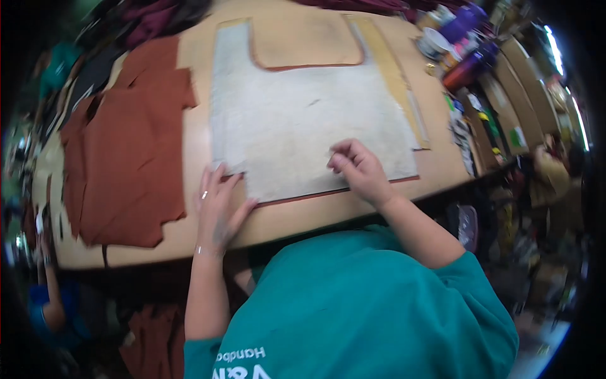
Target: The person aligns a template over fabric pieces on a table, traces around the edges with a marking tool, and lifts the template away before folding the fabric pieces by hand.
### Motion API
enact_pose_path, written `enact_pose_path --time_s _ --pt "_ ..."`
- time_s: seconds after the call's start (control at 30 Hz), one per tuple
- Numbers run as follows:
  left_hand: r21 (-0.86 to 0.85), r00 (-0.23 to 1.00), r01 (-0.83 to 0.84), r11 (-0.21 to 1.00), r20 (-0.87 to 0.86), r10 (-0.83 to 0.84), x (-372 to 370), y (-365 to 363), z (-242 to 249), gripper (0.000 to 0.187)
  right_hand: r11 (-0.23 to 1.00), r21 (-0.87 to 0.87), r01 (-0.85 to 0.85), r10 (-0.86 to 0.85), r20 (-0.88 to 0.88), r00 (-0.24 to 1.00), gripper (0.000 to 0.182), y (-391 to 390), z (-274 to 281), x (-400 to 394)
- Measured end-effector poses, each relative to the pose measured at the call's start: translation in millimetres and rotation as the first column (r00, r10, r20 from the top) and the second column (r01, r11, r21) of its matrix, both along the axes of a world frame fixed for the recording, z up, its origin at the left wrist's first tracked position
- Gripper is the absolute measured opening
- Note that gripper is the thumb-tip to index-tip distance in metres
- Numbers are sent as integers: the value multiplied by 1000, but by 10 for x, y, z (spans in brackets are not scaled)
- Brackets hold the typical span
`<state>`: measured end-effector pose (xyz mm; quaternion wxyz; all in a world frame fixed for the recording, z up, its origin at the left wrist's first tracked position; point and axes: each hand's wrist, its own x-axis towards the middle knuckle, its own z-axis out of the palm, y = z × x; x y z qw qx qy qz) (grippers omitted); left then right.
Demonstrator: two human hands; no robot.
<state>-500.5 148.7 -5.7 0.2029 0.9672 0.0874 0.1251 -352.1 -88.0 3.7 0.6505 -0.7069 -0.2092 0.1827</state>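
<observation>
A large pale pattern template [315, 120] with a U-shaped cut-out lies flat on the table. Reddish-brown leather [297, 198] shows as a thin strip along its lower edge and around the cut-out. My left hand [218, 205] is open, fingers spread, with its fingertips at the template's notched lower left corner. Over the lower right part of the template, my right hand [361, 169] is closed, thumb and fingers pinched together. Whether something small sits in that pinch cannot be made out.
Stacked reddish-brown leather pieces [136, 145] lie to the left on the table [199, 120]. Bottles [470, 66], a white tub [433, 44] and cardboard [521, 91] crowd the right side. Another person's arm [53, 294] shows at the lower left.
</observation>
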Motion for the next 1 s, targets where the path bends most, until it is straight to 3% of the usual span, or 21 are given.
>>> enact_pose_path --time_s 0.07,0.13,0.2,0.3,0.4,0.5,0.8,1.0 --pt "16 998 -59 998 28 59 -77 -146 -85 44 981 -64 185 -184 19 983 19 -494 50 279" --pt "-20 993 -104 994 44 105 -94 -212 -142 39 908 -233 349 -364 -25 931 23 -1104 17 568" --pt "-66 990 -140 988 26 142 -103 -235 -129 35 776 -321 542 -491 230 840 25 -1649 -107 808" --pt "-127 991 -124 984 29 129 -87 -239 -124 31 621 -425 658 -568 334 752 31 -2057 -197 996" --pt "-127 993 -99 987 57 107 -75 -242 -115 29 547 -561 622 -473 406 782 38 -1838 -35 951" --pt "-141 992 -103 985 63 113 -84 -265 -130 28 585 -552 595 -390 452 802 44 -1784 -139 1018" --pt "-191 990 -123 974 42 133 -94 -255 -189 24 649 -545 531 -401 348 847 39 -1865 -225 1107" --pt "-174 992 -122 977 -4 123 -93 -253 -170 24 736 -431 522 -442 277 853 34 -1912 -328 1117"
